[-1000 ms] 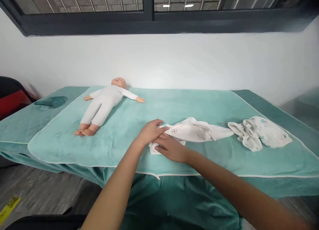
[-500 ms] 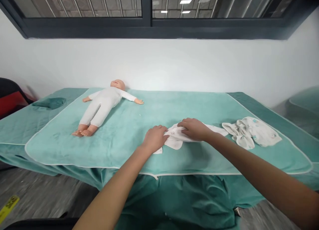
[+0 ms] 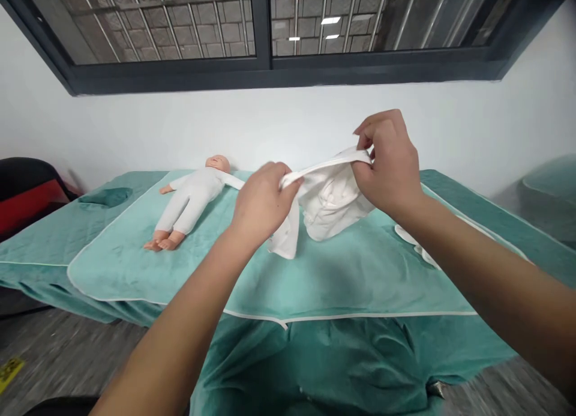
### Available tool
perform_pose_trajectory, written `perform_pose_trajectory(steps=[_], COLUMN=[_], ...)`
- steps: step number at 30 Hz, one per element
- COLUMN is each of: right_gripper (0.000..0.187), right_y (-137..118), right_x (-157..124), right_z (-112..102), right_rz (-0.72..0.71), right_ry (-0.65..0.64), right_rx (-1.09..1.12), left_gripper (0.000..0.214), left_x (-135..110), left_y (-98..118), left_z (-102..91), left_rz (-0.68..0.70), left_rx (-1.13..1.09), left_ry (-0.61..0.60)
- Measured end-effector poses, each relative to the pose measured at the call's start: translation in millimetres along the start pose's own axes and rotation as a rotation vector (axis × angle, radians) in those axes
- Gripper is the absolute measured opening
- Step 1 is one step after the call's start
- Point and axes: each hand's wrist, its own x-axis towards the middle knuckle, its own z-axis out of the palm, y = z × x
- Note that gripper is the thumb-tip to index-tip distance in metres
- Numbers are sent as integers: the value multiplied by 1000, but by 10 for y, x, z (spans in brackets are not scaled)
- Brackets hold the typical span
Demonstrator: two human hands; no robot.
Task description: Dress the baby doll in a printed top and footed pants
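Note:
A small white baby garment [image 3: 335, 203] hangs in the air above the bed, its upper edge stretched between my two hands. My left hand [image 3: 267, 197] pinches one end of that edge, fingers closed. The other end is gripped by my right hand [image 3: 387, 158], which is raised a little higher. What kind of garment it is, I cannot tell for sure; a sleeve-like part dangles below my left hand. To the left, a baby doll [image 3: 193, 194] in a white suit lies on its back, arms spread, one of its hands hidden behind my left hand.
A green mat [image 3: 135, 278] with white piping covers the bed. Another piece of white baby clothing [image 3: 425, 254] lies at the right, partly behind my right forearm. A black and red chair [image 3: 31, 194] stands far left. Behind the bed is a white wall with a barred window [image 3: 265, 77].
Both hands have lifted the white garment off the mat, and it now hangs open between them. My right hand has risen most. The view has shifted slightly.

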Motion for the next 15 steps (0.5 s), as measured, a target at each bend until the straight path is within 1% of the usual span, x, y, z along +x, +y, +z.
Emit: perform_pose_trajectory(steps=[1, 3, 4, 6, 9, 11, 13, 15], right_gripper=[29, 31, 31, 30, 26, 24, 26, 29], right_y=[-20, -9, 19, 102, 215, 257, 287, 333], right_x=[2, -27, -51, -104, -167, -189, -198, -205], right_z=[-9, 25, 57, 117, 121, 51, -48, -143], right_rz=[-17, -11, 18, 111, 215, 246, 293, 361], right_ry=[-11, -88, -144, -235, -268, -274, -295, -337], right_rx=[13, 40, 53, 77, 92, 54, -24, -115], left_gripper=[24, 26, 27, 26, 21, 22, 22, 23], left_x=[3, 3, 0, -13, -53, -92, -140, -198], left_y=[34, 69, 72, 47, -68, -188, -322, -451], left_z=[-50, -126, -154, -194, -228, -252, -292, -350], left_rz=[31, 50, 30, -55, -207, -257, -250, -212], left_rx=[21, 26, -4, -120, -318, -365, -287, -109], left_ry=[70, 169, 194, 208, 137, 95, 56, -32])
